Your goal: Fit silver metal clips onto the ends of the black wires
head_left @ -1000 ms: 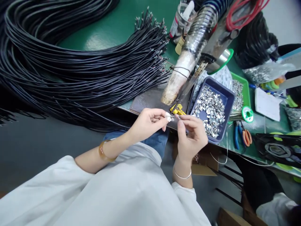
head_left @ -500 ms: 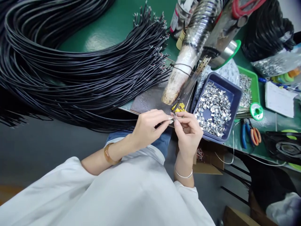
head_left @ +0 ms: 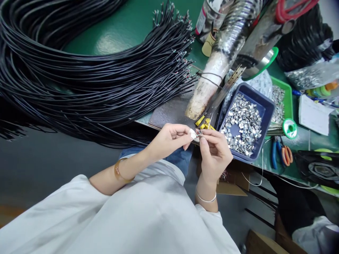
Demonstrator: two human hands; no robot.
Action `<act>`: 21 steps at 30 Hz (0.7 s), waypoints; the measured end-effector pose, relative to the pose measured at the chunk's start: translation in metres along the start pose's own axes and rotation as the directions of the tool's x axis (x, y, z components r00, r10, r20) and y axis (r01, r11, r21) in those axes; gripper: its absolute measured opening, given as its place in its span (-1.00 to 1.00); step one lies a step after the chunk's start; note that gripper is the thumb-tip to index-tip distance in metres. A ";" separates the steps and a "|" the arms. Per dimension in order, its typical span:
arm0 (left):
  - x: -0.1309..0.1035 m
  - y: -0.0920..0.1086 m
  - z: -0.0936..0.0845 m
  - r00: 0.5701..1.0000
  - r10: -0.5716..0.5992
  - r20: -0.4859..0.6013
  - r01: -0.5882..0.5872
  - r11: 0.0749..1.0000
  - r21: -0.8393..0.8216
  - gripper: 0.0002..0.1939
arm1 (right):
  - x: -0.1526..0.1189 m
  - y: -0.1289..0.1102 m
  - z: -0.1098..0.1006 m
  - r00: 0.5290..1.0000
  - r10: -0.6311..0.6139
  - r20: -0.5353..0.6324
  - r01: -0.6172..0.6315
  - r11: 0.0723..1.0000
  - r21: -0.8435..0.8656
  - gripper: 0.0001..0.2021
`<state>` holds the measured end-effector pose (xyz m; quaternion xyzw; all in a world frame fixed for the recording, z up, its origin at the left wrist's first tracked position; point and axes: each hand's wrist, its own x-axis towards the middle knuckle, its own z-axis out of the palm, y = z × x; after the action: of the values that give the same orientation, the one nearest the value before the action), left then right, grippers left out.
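My left hand (head_left: 173,139) comes in from the left with thumb and index finger pinched. A small white piece (head_left: 192,134) shows at its fingertips; whether it is held or wrapped on a finger I cannot tell. My right hand (head_left: 216,153) faces it, pinching a tiny shiny metal piece (head_left: 199,132) between thumb and fingers. The two sets of fingertips almost meet just past the table's front edge. Right beside my right hand stands a blue tray (head_left: 267,106) of small silver metal clips (head_left: 242,123).
Thick bundles of black cables (head_left: 106,77) with stripped ends lie at left. A foil-wrapped duct (head_left: 206,83) slants down near my hands, over a dark mat (head_left: 169,111) and yellow-handled tools (head_left: 205,123). Rightward are a green tray (head_left: 288,98), solder spool (head_left: 290,128), pliers (head_left: 274,155) and a notepad (head_left: 314,113).
My fingertips have shifted slightly apart, and my right hand has moved a little to the right. More of the white piece at my left fingertips shows. The camera view has shifted slightly.
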<state>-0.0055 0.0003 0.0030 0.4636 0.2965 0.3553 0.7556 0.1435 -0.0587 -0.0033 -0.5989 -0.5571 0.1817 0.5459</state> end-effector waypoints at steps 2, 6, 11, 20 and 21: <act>0.002 -0.001 -0.001 1.000 -0.016 -0.001 0.016 0.999 -0.047 -0.71 | 0.000 0.000 0.001 1.000 -0.003 0.009 0.003 1.000 0.005 -0.90; 0.003 0.000 -0.002 0.999 -0.046 0.012 0.047 0.993 -0.107 -0.70 | 0.002 0.001 0.000 0.998 -0.031 0.057 0.031 1.000 0.003 -0.87; 0.004 0.003 -0.003 0.990 -0.125 0.061 0.132 0.983 -0.127 -0.67 | 0.005 0.002 -0.005 0.988 -0.109 0.106 0.116 0.991 -0.062 -0.85; 0.005 0.000 -0.009 0.980 -0.128 0.149 0.155 0.970 -0.185 -0.75 | 0.003 0.007 -0.004 0.983 0.082 0.164 -0.105 0.984 0.142 -0.98; 0.005 -0.001 -0.010 0.979 -0.126 0.159 0.154 0.971 -0.183 -0.77 | 0.003 0.009 -0.004 0.978 0.095 0.187 -0.130 0.974 0.186 -0.99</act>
<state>-0.0099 0.0093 -0.0020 0.3902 0.2362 0.2933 0.8402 0.1518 -0.0559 -0.0081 -0.5540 -0.5476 0.3194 0.5397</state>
